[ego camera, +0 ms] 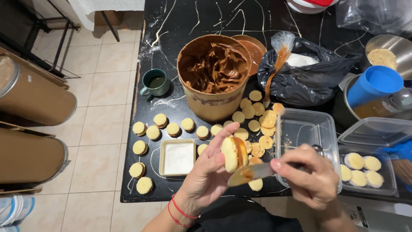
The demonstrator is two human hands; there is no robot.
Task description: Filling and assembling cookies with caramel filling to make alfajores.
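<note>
Left hand (210, 172) pinches a sandwich cookie (234, 154) upright; right hand (311, 174) grips a caramel-smeared knife (251, 173) touching it

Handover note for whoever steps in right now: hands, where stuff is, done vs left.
Left hand: holds a filled cookie sandwich upright on edge.
Right hand: grips a knife, blade tip smeared with caramel, against the sandwich's lower edge.
Caramel tub: open, behind the hands on the black table.
Done: filled sandwiches lie in an arc at left; more sit in the right-hand container.
Left: single cookie rounds beside the tub are unfilled; the clear container looks empty.
</note>
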